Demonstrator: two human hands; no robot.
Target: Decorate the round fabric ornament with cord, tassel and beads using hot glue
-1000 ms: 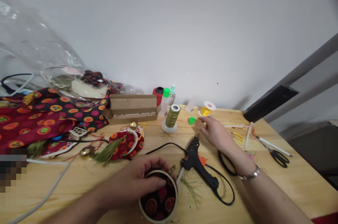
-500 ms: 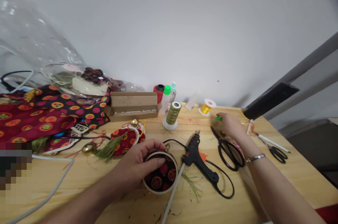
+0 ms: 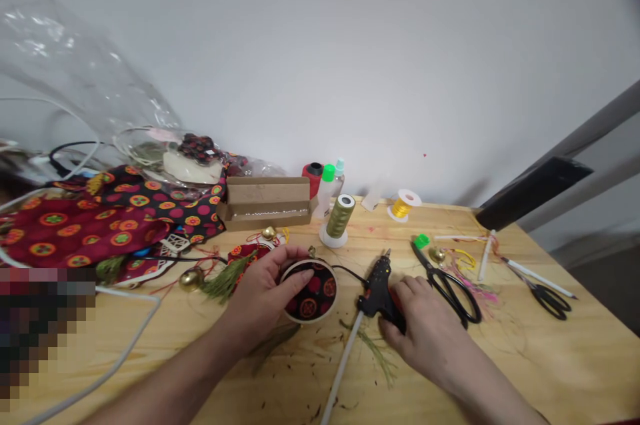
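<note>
A round hoop (image 3: 311, 298) with dark flowered fabric and a pale rim is held in my left hand (image 3: 267, 291), thumb on the fabric and fingers behind the far edge. My right hand (image 3: 425, 325) is curled around the handle of a black glue gun (image 3: 379, 288), which lies on the wooden table (image 3: 210, 371) with a white glue stick (image 3: 343, 365) sticking out of its back. Thin green threads (image 3: 377, 355) lie beside the gun. Large black scissors (image 3: 455, 291) rest just beyond my right hand, near a green cap (image 3: 421, 241).
Behind stand a green thread spool (image 3: 341, 219), a green-capped bottle (image 3: 326, 191), a yellow spool (image 3: 403, 205) and a cardboard box (image 3: 267, 201). Flowered fabric (image 3: 90, 218) is piled at the left. Smaller scissors (image 3: 547, 298) lie at the right.
My right hand has come back from the green cap to the glue gun's handle, leaving the cap on the table. The hoop is raised slightly in my left hand. The view has shifted a little.
</note>
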